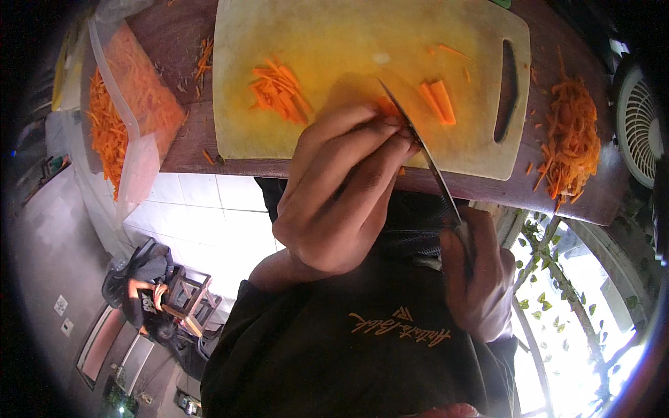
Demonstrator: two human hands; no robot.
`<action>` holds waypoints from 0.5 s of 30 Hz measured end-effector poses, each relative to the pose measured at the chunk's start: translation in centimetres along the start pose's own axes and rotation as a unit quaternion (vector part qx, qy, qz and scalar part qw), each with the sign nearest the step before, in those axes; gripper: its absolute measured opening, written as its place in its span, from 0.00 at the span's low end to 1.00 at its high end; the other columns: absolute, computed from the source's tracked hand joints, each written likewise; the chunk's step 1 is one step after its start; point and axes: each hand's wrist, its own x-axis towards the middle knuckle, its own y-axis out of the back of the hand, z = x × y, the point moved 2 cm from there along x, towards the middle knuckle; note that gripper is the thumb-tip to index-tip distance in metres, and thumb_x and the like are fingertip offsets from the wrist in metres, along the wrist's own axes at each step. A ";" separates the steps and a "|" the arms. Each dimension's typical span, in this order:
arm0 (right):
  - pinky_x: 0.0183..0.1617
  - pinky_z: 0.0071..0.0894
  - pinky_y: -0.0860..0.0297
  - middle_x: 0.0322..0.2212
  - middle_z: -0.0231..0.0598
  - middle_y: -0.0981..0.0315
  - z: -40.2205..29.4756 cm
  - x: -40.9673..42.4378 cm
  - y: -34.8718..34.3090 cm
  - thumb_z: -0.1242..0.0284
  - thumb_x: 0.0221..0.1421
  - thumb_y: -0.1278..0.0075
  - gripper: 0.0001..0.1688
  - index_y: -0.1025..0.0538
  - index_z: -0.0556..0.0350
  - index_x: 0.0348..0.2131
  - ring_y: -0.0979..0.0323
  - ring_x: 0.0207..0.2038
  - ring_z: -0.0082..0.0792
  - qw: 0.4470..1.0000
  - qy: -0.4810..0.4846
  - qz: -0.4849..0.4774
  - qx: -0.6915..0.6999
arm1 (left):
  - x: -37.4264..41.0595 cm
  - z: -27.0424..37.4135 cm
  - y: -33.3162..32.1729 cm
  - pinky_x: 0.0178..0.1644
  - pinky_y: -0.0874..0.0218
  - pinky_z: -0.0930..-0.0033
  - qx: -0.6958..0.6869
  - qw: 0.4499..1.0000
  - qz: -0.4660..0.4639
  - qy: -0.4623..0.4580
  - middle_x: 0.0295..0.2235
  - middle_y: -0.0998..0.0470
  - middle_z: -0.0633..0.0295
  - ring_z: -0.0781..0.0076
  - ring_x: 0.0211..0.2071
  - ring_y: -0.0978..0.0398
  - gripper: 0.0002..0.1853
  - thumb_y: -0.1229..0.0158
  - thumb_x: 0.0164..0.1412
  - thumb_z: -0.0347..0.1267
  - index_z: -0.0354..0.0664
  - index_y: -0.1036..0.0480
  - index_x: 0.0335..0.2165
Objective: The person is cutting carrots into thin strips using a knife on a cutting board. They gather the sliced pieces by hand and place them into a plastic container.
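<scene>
My right hand point(481, 277) grips the handle of a kitchen knife point(429, 157), its blade slanting up and left over the cutting board point(334, 31). The fingertips of my left hand point(339, 188) press beside the blade on a carrot piece point(387, 106), which is mostly hidden by the fingers and knife. Left of that hand lies a small pile of carrot strips point(279, 91) on the board. To the right of the blade, a few thicker carrot slices point(439, 102) lie together. Small carrot scraps are scattered near them.
A clear plastic bag point(133, 120) of shredded carrot sits at the table's left. On the right is a heap of carrot shavings point(572, 138), near a white fan point(640, 128). A person point(146, 303) sits beside a wooden stool point(191, 300) at lower left.
</scene>
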 end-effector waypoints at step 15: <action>0.20 0.44 0.30 0.25 0.59 0.25 -0.7 0.8 0.2 0.81 0.56 0.46 0.20 0.32 0.69 0.47 0.23 0.23 0.55 0.994 0.022 -0.016 -0.102 | -0.3 -0.3 0.3 0.40 0.28 0.62 -0.030 0.999 -0.030 -0.015 0.33 0.22 0.48 0.54 0.40 0.22 0.13 0.38 0.47 0.16 0.24 0.23 0.36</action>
